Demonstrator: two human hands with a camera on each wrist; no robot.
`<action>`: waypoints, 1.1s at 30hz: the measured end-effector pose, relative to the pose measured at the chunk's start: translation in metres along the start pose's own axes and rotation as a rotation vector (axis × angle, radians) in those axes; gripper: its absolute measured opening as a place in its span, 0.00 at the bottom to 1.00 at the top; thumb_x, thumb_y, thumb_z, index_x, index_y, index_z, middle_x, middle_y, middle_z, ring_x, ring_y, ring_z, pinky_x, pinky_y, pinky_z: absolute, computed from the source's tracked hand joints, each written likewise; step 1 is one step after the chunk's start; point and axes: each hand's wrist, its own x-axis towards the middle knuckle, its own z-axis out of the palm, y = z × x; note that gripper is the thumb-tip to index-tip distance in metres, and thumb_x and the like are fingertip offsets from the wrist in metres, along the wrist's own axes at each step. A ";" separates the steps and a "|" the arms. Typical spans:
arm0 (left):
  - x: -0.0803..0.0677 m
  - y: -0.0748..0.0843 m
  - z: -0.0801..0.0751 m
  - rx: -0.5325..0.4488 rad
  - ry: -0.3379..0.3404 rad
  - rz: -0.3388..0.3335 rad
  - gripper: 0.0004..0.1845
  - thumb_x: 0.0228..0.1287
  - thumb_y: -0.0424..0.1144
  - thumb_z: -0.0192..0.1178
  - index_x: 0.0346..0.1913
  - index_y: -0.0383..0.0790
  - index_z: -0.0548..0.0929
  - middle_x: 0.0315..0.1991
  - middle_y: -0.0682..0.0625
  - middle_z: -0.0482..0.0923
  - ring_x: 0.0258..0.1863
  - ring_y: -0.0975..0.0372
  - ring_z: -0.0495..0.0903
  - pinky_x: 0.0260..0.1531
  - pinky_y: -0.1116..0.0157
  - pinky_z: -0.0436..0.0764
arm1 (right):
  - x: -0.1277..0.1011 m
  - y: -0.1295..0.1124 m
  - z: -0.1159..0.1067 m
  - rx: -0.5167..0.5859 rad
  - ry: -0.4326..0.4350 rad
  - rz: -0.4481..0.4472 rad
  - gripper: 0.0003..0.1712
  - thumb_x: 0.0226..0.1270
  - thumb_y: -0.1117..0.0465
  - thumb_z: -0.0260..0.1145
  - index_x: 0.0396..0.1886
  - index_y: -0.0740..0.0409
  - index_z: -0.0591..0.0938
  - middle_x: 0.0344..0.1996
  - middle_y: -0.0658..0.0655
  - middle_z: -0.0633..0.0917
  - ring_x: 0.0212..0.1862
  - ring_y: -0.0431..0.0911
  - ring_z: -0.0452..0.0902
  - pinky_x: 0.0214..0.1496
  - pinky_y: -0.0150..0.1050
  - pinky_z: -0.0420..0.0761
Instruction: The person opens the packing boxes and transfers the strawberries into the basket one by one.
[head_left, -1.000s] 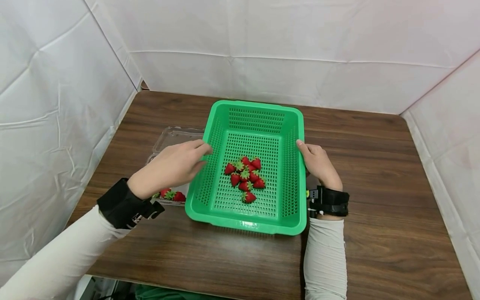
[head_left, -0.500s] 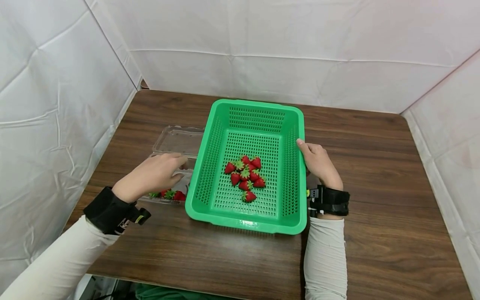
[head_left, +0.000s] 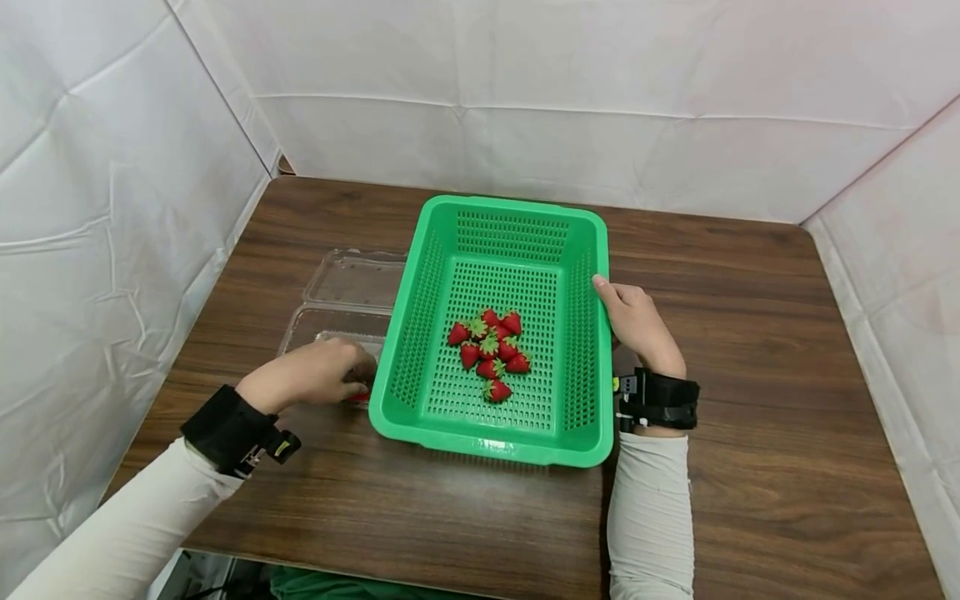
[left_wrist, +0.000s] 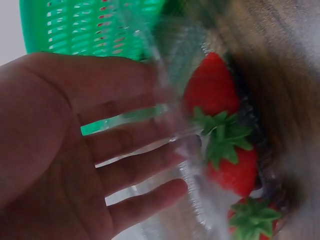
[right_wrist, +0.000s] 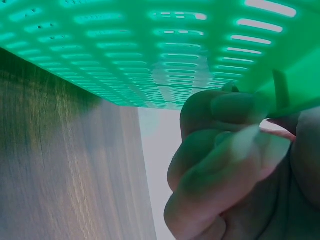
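Note:
My left hand (head_left: 311,372) reaches down over the near part of a clear plastic strawberry box (head_left: 296,327). In the left wrist view its fingers are spread and fairly straight, beside a red strawberry (left_wrist: 212,87) with others in a row; nothing is visibly gripped. A green slotted basket (head_left: 491,454) stands to the right, overlapping the box's right side. My right hand (head_left: 641,329) grips the basket's right rim, thumb on top and fingers curled underneath, as the right wrist view shows. Several strawberries (head_left: 490,348) with green leaves lie clustered on the basket floor.
The box's clear lid (head_left: 356,279) lies folded back behind it. Everything stands on a dark wood table (head_left: 750,400), with white sheeting (head_left: 555,150) hung at the back and both sides.
My left hand has moved from the basket's left rim leftward and down to the near part of the plastic box. My right hand stays on the rim; the basket has hardly moved.

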 end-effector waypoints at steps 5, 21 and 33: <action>0.001 0.001 0.003 -0.005 -0.014 -0.016 0.07 0.61 0.29 0.62 0.40 0.43 0.84 0.34 0.49 0.82 0.32 0.61 0.79 0.32 0.63 0.74 | -0.004 -0.009 -0.001 0.003 -0.008 0.010 0.30 0.78 0.40 0.39 0.22 0.56 0.66 0.12 0.52 0.69 0.18 0.49 0.74 0.28 0.44 0.78; 0.008 -0.005 0.006 -0.022 -0.019 0.011 0.09 0.61 0.28 0.62 0.39 0.46 0.85 0.31 0.53 0.82 0.29 0.66 0.77 0.30 0.66 0.71 | -0.018 -0.032 -0.002 -0.003 -0.008 0.004 0.27 0.81 0.48 0.39 0.21 0.57 0.63 0.12 0.52 0.66 0.18 0.44 0.70 0.29 0.42 0.76; 0.003 -0.003 -0.004 0.024 0.129 0.033 0.07 0.64 0.30 0.61 0.43 0.41 0.84 0.37 0.48 0.83 0.36 0.58 0.82 0.36 0.61 0.79 | 0.000 0.002 0.001 0.002 0.005 -0.018 0.33 0.74 0.33 0.39 0.21 0.53 0.62 0.12 0.51 0.65 0.21 0.58 0.72 0.32 0.49 0.76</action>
